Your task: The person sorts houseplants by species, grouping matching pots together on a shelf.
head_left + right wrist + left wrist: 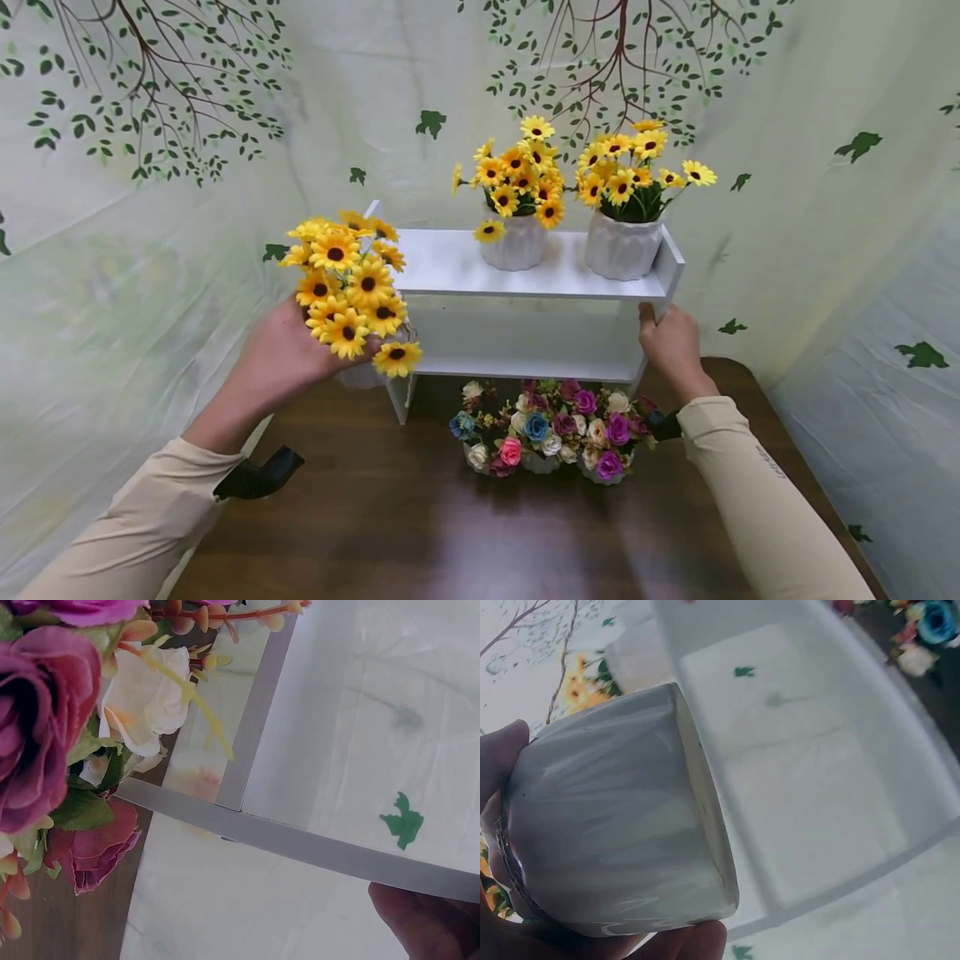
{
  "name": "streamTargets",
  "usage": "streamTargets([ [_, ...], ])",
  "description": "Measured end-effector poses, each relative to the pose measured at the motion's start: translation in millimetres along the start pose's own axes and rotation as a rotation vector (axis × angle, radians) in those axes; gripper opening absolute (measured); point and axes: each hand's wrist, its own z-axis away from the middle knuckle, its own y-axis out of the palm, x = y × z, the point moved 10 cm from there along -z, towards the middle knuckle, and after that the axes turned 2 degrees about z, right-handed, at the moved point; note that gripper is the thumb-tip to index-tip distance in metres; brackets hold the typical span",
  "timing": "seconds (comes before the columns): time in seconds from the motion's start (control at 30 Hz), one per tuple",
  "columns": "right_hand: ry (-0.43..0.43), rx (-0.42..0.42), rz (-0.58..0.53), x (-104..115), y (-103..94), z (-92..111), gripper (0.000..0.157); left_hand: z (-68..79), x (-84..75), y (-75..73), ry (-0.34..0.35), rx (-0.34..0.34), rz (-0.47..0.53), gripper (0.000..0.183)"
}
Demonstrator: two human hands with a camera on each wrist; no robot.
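Note:
My left hand (281, 354) grips a white pot (615, 817) of yellow daisies (367, 285), by the left end of a white two-tier shelf (438, 258). In the left wrist view the pot's base faces the shelf, with fingers on opposite sides and twine round its neck. My right hand (672, 343) holds the shelf's right side panel (322, 851), just below the top board. Two more white pots of yellow daisies stand on that board: one near the middle (516, 243), one at the right end (621, 247).
Several pots of mixed artificial roses (551, 429) stand on the brown wooden table (450, 533) under and in front of the lower board (525, 364). Behind the shelf hangs a pale cloth (360, 100) printed with branches and leaves.

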Motion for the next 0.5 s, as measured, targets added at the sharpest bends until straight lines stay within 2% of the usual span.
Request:
streamTargets([
  [0.2,0.008,0.023,-0.007,1,3.4,1,0.034,-18.1,-10.1,-22.3,-0.057,-0.020,0.014,0.077],
  [0.37,0.009,0.019,0.000,1,2.2,1,0.035,-37.9,-33.6,-41.5,-0.048,-0.080,0.002,0.079],
  [0.5,0.007,0.012,0.001,2,2.4,1,0.033,-56.7,-49.7,-51.5,-0.042,-0.116,0.010,0.086],
])
